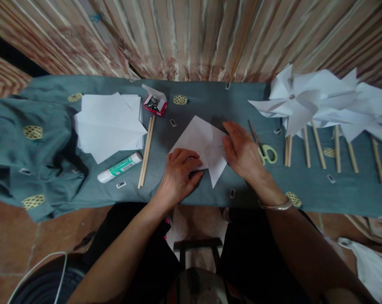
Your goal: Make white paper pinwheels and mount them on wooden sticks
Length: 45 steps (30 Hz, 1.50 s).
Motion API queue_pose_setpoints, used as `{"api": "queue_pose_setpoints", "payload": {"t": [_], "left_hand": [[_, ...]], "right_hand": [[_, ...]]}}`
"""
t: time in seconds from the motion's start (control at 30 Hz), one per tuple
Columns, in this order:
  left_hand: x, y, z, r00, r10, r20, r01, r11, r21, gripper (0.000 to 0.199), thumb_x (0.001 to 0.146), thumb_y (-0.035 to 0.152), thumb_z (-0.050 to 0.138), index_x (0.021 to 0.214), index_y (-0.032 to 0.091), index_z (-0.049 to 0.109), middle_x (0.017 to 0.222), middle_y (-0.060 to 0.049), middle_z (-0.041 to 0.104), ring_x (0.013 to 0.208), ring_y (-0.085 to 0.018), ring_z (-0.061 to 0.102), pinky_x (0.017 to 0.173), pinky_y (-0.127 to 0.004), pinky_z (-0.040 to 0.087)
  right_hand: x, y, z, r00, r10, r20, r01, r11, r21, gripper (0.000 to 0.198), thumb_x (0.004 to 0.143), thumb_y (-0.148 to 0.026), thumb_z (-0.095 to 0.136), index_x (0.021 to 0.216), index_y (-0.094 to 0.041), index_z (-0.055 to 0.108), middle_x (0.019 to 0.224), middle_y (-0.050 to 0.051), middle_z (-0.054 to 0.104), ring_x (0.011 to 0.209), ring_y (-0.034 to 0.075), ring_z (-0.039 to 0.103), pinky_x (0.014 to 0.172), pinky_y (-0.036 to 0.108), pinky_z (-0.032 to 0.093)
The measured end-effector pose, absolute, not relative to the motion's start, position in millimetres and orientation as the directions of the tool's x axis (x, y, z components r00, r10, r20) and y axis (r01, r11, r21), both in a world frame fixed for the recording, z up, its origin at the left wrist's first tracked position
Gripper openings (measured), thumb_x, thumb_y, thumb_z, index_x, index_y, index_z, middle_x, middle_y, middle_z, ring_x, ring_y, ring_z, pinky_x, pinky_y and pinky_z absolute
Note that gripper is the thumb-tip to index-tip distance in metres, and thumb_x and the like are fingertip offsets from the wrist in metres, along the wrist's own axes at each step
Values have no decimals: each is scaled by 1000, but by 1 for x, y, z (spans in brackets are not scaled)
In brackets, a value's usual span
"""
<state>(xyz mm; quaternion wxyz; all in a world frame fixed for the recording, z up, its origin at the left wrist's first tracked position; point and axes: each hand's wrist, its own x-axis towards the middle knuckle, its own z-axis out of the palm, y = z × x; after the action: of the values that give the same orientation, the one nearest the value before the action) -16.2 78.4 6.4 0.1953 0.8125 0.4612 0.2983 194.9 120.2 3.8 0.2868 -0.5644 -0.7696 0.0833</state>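
Observation:
A white sheet of paper (195, 133), cut and partly folded with a point sticking out toward me, lies on the cloth in front of me. My left hand (180, 175) is on its lower left part, bent fingers over the paper and thumb near its lower edge. At the right edge, my right hand (244, 154) touches the paper with fingers stretched out and thumb apart. Green-handled scissors (267, 153) lie just beyond my right hand. Two or three wooden sticks (146, 152) and a glue stick (119, 167) lie left of my left hand.
A stack of white paper (110, 120) lies on the left. Behind the sticks stands an opened red and white box (155, 103) of small metal pieces. Several paper pinwheels (300, 103) on sticks are piled at right. Bunched cloth (51, 156) covers the left end; a curtain (191, 42) hangs behind.

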Motion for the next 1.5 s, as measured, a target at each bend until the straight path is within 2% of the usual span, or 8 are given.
{"api": "queue_pose_setpoints", "payload": {"t": [0.17, 0.33, 0.5, 0.6, 0.77, 1.13, 1.33, 1.5], "left_hand": [[-23, 79, 9, 380, 870, 314, 682, -493, 541, 12, 86, 14, 60, 94, 20, 68, 108, -8, 69, 106, -26, 57, 89, -44, 44], [-38, 81, 13, 315, 885, 342, 741, -455, 494, 18, 87, 9, 53, 90, 20, 68, 111, -7, 68, 108, -26, 57, 93, -46, 45], [-47, 72, 21, 299, 869, 394, 752, -469, 463, 17, 88, 13, 54, 93, 22, 67, 112, -5, 67, 108, -24, 57, 95, -46, 46], [-43, 57, 25, 407, 828, 385, 676, -557, 483, 13, 87, 28, 65, 98, 21, 66, 108, -6, 67, 105, -24, 57, 92, -44, 48], [-32, 40, 19, 497, 831, 251, 707, -555, 437, 22, 88, 29, 65, 106, 16, 65, 106, -11, 67, 100, -27, 57, 85, -44, 50], [-22, 42, 14, 504, 805, 312, 720, -592, 363, 18, 96, 22, 52, 96, 13, 67, 93, -9, 69, 86, -21, 61, 75, -35, 53], [-24, 43, 14, 423, 847, 322, 696, -532, 482, 16, 95, 20, 54, 96, 13, 68, 92, -9, 71, 84, -19, 63, 73, -31, 55], [-27, 47, 12, 362, 884, 295, 682, -467, 563, 13, 94, 21, 55, 98, 15, 66, 86, -7, 71, 78, -18, 66, 70, -30, 54]], "right_hand": [[195, 119, 8, -220, 917, 332, 792, 367, -489, 38, 94, -26, 47, 129, -17, 60, 127, 14, 66, 120, 29, 60, 103, 51, 48], [200, 100, 16, -196, 947, 256, 705, 318, -635, 26, 90, -23, 54, 111, -20, 70, 110, 9, 73, 93, 23, 71, 86, 43, 57], [202, 70, 15, -212, 959, 189, 579, 279, -766, 19, 89, -20, 58, 98, -24, 74, 106, 5, 75, 100, 22, 71, 88, 42, 58], [200, 58, 18, -237, 946, 222, 619, 323, -716, 22, 90, -19, 55, 103, -24, 73, 107, 6, 75, 101, 23, 70, 91, 45, 57], [194, 50, 19, -355, 878, 321, 665, 478, -573, 31, 94, -15, 48, 117, -18, 69, 124, 13, 68, 116, 26, 62, 99, 51, 53], [193, 50, 14, -421, 864, 275, 609, 494, -620, 36, 91, -10, 46, 117, -19, 68, 122, 11, 69, 116, 24, 62, 99, 51, 53], [188, 54, 16, -345, 918, 196, 540, 365, -759, 28, 89, -15, 56, 113, -22, 70, 121, 8, 71, 116, 23, 64, 102, 48, 51], [172, 59, 11, -225, 965, 138, 474, 232, -850, 18, 89, -25, 64, 103, -24, 74, 100, 5, 76, 95, 21, 70, 86, 39, 58]]}}
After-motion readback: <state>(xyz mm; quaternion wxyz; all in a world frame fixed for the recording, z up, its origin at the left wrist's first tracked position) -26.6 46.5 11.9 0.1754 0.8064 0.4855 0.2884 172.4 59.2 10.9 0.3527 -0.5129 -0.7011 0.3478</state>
